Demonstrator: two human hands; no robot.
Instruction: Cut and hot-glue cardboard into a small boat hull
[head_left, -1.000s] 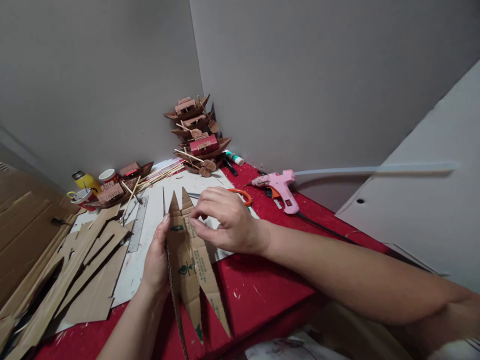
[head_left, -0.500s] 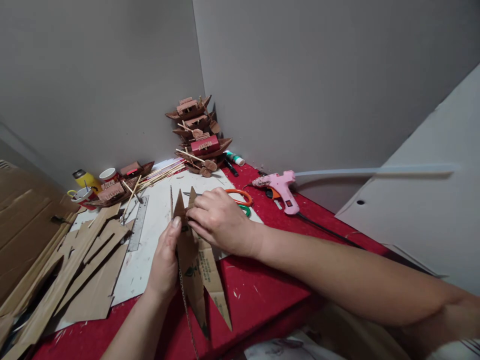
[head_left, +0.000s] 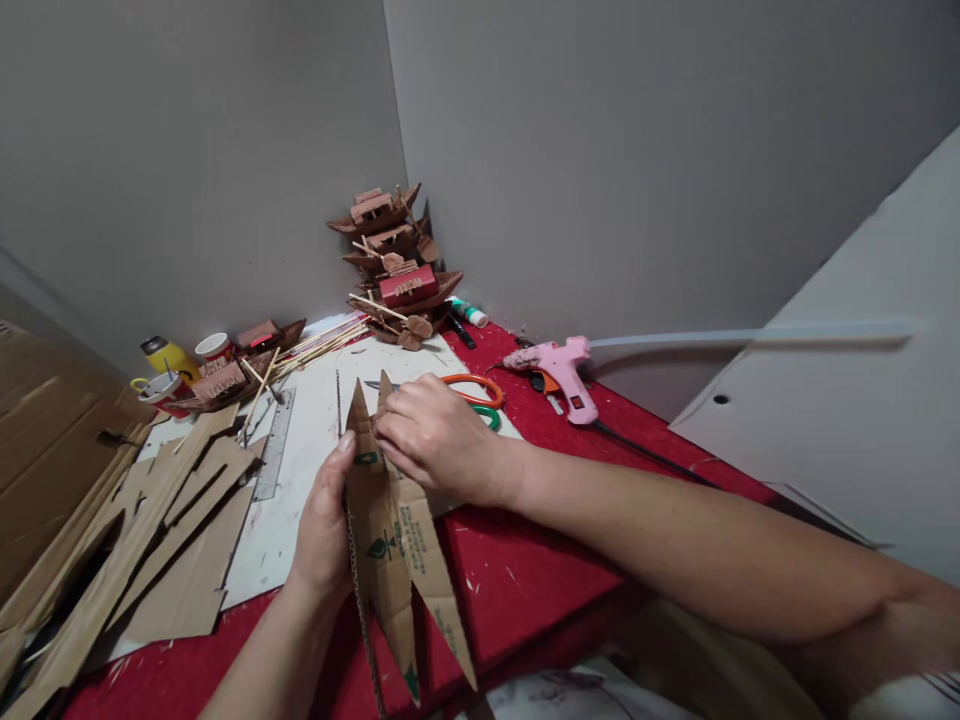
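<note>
Both hands hold a folded brown cardboard piece [head_left: 390,545] with pointed ends and green print, raised above the red table [head_left: 525,560]. My left hand [head_left: 324,525] grips its left wall from outside, thumb up by the top point. My right hand [head_left: 431,435] reaches across from the right and pinches the upper pointed tips together with closed fingers.
Cut cardboard strips [head_left: 150,530] lie at left beside a metal ruler [head_left: 271,445] on white paper. Orange-handled scissors [head_left: 472,390] lie just behind my right hand. A pink glue gun [head_left: 559,372] with a long stick lies to the right. Stacked model boats [head_left: 397,270] fill the corner; cups [head_left: 169,370] stand at left.
The cardboard piece shifted slightly and tilted; my left thumb moved up toward the top point. My right hand stays pinched on the tips.
</note>
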